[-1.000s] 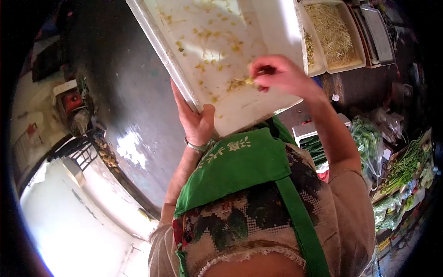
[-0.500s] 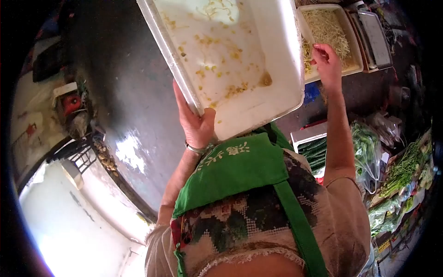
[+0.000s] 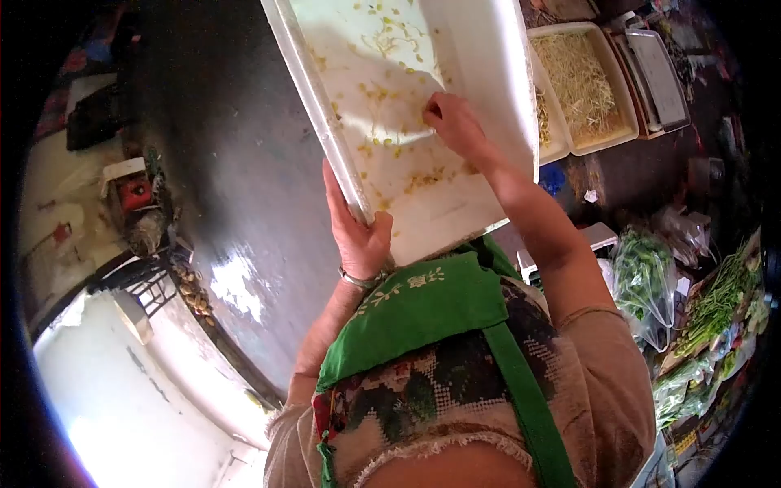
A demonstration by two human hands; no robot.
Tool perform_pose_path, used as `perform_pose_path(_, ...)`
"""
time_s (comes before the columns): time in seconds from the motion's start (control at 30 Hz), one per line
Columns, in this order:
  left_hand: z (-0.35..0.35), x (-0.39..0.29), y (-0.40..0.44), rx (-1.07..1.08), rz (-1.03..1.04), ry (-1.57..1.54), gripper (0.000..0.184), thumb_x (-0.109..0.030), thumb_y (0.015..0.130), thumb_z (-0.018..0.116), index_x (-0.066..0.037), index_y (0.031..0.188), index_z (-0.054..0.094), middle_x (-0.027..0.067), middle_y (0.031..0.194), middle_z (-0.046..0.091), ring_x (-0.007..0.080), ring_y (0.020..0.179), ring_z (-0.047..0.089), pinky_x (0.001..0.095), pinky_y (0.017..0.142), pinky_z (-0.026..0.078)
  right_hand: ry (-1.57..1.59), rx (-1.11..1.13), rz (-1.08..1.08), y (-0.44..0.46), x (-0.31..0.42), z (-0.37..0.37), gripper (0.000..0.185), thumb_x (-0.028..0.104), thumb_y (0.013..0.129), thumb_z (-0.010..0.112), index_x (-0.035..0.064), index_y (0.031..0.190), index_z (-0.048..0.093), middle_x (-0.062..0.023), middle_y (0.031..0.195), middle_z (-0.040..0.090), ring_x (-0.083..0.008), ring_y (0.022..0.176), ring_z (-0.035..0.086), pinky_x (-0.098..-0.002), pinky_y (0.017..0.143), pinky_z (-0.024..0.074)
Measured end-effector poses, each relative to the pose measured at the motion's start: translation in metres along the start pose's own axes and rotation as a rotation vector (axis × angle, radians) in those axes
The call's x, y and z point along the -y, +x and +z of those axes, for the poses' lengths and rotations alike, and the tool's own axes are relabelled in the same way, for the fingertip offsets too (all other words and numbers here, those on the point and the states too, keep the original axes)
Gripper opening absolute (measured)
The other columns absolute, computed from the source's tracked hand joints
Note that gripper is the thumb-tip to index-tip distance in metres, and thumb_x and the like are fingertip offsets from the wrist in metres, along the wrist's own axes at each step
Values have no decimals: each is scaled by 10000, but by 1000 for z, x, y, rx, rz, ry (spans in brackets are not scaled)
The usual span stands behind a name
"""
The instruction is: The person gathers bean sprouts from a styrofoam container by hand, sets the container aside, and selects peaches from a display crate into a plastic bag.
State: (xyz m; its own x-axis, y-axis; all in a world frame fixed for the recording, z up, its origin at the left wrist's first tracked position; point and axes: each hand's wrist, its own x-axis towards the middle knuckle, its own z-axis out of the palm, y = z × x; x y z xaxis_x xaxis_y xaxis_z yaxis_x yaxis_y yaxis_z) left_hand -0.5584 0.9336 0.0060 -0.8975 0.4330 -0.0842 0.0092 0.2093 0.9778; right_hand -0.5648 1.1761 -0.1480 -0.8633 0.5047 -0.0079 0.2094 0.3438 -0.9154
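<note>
A large white plastic tub (image 3: pixel 439 195) is tilted in front of my body, its near end against my green apron (image 3: pixel 415 301). Yellow bean sprout bits (image 3: pixel 427 177) and a few pale sprouts (image 3: pixel 392 39) cling to its inside. My left hand (image 3: pixel 360 240) grips the tub's left rim, thumb over the edge and fingers outside. Inside the tub, my right hand (image 3: pixel 457 126) is closed with its fingertips pinched near the bits in the middle. Whatever lies between those fingertips, if anything, is hidden.
A white bin of bean sprouts (image 3: pixel 621 122) stands at the upper right beside a grey tray (image 3: pixel 661 81). Bagged greens (image 3: pixel 643 281) and loose green vegetables (image 3: pixel 712 305) lie to my right. A dark floor (image 3: pixel 236 163) stretches along the left.
My right hand has moved left from beside the sprout bin into the white tub. My left hand keeps its hold, and hand and tub have shifted slightly right and down in view.
</note>
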Motion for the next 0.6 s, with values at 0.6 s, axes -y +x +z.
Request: perform_pose_path(0.6, 3, 7, 1, -93, -49, -121, 948, 122, 688, 441, -59, 1555, 100, 120, 1450, 378, 219, 1290, 425, 333, 1024, 409, 530, -173, 29, -46, 115, -144, 216, 36, 923, 618, 66, 1136, 633, -49, 936, 686, -91, 693, 605, -222, 615, 474)
